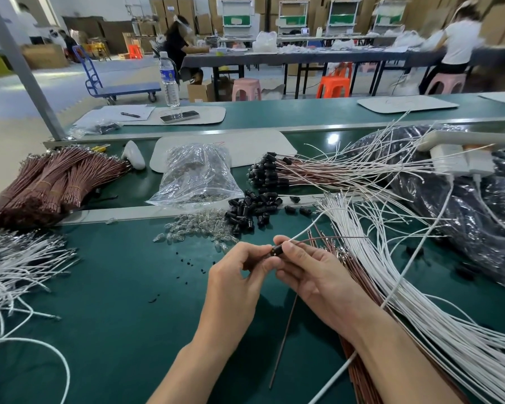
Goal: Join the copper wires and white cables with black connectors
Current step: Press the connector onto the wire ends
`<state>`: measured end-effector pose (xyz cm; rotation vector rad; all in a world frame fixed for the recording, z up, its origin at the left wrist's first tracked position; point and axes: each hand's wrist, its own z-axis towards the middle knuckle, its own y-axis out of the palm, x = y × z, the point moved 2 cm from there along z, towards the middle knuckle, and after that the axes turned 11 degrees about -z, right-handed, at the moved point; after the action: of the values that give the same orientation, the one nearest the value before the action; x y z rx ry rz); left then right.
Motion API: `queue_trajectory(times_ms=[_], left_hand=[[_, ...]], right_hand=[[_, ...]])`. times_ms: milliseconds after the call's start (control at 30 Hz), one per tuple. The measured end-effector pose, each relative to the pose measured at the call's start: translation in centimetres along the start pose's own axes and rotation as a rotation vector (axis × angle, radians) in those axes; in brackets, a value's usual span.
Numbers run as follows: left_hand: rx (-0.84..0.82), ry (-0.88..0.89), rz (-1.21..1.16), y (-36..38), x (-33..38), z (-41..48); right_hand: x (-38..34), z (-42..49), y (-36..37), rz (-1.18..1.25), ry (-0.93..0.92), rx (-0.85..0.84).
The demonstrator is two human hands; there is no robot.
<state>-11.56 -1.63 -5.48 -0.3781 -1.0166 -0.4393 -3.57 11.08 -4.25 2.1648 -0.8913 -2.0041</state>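
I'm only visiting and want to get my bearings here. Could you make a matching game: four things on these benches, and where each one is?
Things
1. water bottle
2. bundled copper wires
3. clear plastic bag
4. black connector

Places
A. pinched between left hand and right hand
B. far left of the green bench
C. upright on the far bench
D. mid-bench, behind the loose glass bulbs

Pairs: 1-C, 2-B, 3-D, 4-A

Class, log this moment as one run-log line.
left hand pinches black connector | right hand pinches it | white cable, copper wire run from it
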Motion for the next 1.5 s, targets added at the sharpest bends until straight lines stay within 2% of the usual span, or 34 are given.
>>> queue_trajectory(times_ms=[267, 467, 567, 767, 933, 1200, 1367, 1500], left_hand=[[0.010, 0.000, 0.021, -0.41, -0.42, 0.17], [0.047, 0.049, 0.093, -0.45, 0.03, 0.55], [0.003, -0.055, 0.093, -0.26, -0.03, 0.31], [-0.068, -0.121, 0.394, 0.03, -0.19, 0.07], [-0.023, -0.188, 0.423, 0.12, -0.26, 0.16], [-0.116, -0.217, 0.438, -0.03, -0.35, 0.06], [-0.070, -0.219, 0.322, 0.14, 0.05, 0.03], [-0.039, -0.211, 0.345, 0.28, 0.06, 0.10]], right_hand=[[0.26, 0.07, 0.09, 0.000, 0.003, -0.026], [-0.03, 0.40, -0.23, -0.030, -0.101, 0.164], [0.11, 0.30, -0.21, -0.091, -0.138, 0.184], [0.53, 0.23, -0.03, -0.207, -0.190, 0.184], [0.88, 0.51, -0.08, -0.233, -0.184, 0.135], [0.94, 0.66, -0.30, -0.262, -0.173, 0.065], [0.90, 0.60, -0.10, -0.247, -0.185, 0.051], [0.88, 0.57, -0.03, -0.254, -0.197, 0.067]])
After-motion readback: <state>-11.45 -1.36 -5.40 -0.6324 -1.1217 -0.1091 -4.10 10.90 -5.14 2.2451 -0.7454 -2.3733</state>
